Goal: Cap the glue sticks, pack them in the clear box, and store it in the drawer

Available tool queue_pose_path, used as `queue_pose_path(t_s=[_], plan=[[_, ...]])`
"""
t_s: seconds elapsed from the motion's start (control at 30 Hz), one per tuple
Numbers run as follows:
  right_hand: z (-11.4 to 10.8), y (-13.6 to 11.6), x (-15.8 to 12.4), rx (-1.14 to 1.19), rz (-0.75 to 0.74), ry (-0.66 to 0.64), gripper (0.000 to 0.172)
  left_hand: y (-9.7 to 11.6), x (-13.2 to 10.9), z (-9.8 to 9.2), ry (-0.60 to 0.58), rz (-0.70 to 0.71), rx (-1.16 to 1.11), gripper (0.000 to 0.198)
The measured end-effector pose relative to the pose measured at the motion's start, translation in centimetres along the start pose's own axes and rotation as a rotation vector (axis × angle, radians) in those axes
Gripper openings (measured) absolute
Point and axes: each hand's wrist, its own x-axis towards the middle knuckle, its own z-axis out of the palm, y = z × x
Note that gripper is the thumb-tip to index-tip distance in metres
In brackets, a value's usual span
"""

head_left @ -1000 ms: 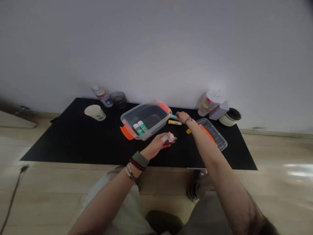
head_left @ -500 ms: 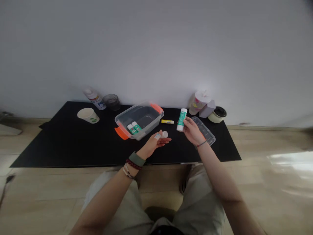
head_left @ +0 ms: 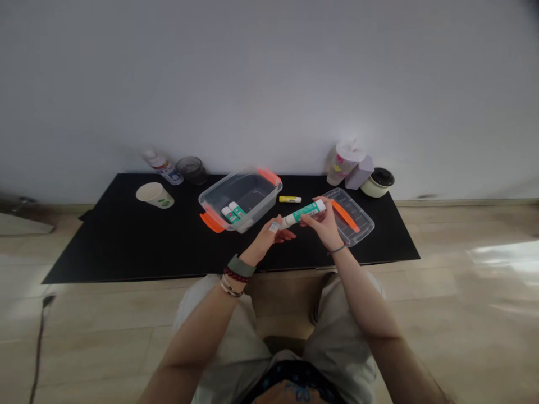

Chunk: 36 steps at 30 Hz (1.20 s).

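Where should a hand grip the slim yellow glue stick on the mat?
Pinch the slim yellow glue stick mid-barrel, coming straight down from above, fingers across its narrow width. It lies flat on the black mat, running sideways, with open mat in front and nothing on top. The clear plastic tub and clear plastic lid flank it.

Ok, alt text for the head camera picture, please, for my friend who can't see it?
The left hand and right hand hold a green and white glue stick over a black mat. Behind sits a clear box with orange handles, holding two more sticks.
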Motion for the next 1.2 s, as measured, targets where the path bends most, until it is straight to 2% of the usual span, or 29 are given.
queue_pose_path(t_s=[0.2,0.4,0.53,0.63,0.77,0.87,0.97,1.03,1.13,1.2], plan=[[0.6,0.0,0.0,-0.098,-0.098,0.021,0.060,0.0,0.2,0.0,0.061,0.046,0.063,0.059],[0.9,0.6,-0.6,-0.203,-0.141,-0.077,0.054,0.2,0.0,0.0,0.060,0.046,0.026,0.059],[-0.3,0.7,-0.2,-0.300,-0.178,-0.151,0.044,0.1,0.0,0.2,0.034,0.062,0.062,0.058],[-1.9,0.0,0.2,-0.466,-0.160,-0.208,0.033,0.1,0.0,0.1,0.065,0.120,0.121,0.051],[-2.8,-0.7,0.0,-0.683,-0.129,-0.348,0.031,-0.2,0.1,-0.5,0.112,0.204,0.191,0.039],[-1.9,-0.3,-0.6,-0.884,-0.105,-0.444,0.027,-0.6,0.4,-0.9,0.158,0.311,0.293,0.030],[-0.2,0.7,-1.3,-1.064,-0.085,-0.449,0.030,-0.8,0.8,-0.9,0.214,0.427,0.393,0.028],[0.8,1.2,-1.7,-1.167,-0.057,-0.453,0.033,-0.7,1.1,-0.7,0.203,0.451,0.317,0.031],[2.1,1.6,-2.2,-1.295,-0.004,-0.463,0.038,-0.6,1.5,-0.3,0.165,0.402,0.067,0.041],[2.9,1.7,-2.5,-1.358,0.029,-0.444,0.041,-0.7,1.7,-0.1,0.173,0.378,-0.016,0.046]])
